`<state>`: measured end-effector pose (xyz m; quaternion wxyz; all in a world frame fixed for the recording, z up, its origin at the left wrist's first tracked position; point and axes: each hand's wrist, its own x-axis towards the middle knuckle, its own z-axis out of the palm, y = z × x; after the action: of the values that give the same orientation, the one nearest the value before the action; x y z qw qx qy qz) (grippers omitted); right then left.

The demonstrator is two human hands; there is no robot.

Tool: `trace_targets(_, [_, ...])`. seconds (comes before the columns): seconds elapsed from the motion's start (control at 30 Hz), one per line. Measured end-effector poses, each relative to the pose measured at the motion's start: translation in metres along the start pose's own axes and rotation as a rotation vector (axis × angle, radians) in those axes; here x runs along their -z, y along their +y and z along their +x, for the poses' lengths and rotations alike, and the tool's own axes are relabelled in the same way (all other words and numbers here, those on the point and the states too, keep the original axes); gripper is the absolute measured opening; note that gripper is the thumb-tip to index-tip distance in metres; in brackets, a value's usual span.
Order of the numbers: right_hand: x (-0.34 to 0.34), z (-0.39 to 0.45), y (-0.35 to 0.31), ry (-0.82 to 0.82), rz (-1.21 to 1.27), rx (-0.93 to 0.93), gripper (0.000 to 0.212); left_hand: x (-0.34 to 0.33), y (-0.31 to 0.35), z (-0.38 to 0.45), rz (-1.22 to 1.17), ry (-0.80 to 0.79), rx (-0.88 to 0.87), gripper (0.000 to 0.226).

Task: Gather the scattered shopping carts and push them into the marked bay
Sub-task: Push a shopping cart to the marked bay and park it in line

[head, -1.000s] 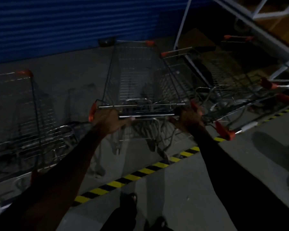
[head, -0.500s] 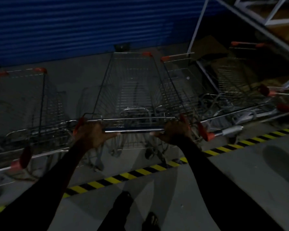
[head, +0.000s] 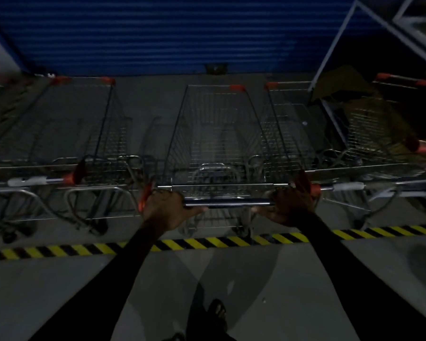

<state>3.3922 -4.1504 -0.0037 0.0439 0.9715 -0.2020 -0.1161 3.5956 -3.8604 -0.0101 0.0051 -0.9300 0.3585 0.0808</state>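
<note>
You are gripping the handle bar [head: 225,202] with your left hand [head: 166,209] and right hand [head: 287,205] curled around its ends, the cart [head: 219,143] sitting ahead between parked neighbours, so be pushing evenly beyond the striped line [head: 207,243].

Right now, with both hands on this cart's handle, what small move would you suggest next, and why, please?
Probably let go: the left hand and right hand grip the middle cart, whose wheels seem past the striped line, in row with the neighbouring carts.
</note>
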Motion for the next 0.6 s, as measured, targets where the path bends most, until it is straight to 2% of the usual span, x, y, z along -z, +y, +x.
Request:
trace_targets(0.27, [-0.014,-0.076,-0.029,0.065,0.020,-0.021,0.109,0.007,0.000,-0.074,0.081,0.003,-0.001,0.100])
trace_targets(0.37, [-0.020,-0.105,-0.039,0.027,-0.034,-0.031,0.111,0.002,0.003,-0.107,0.094,-0.006,-0.004,0.096])
trace_targets(0.43, [-0.023,-0.126,-0.047,0.011,-0.047,-0.025,0.103,0.001,0.003,-0.129,0.066,-0.024,-0.008,0.095])
trace_targets(0.5, [-0.027,-0.146,-0.053,0.005,-0.022,-0.008,0.099,-0.004,0.001,-0.151,0.018,-0.028,-0.007,0.100])
trace_targets(0.6, [-0.035,-0.174,-0.061,-0.009,-0.014,-0.020,0.104,-0.013,-0.001,-0.182,0.036,-0.049,0.013,0.112])
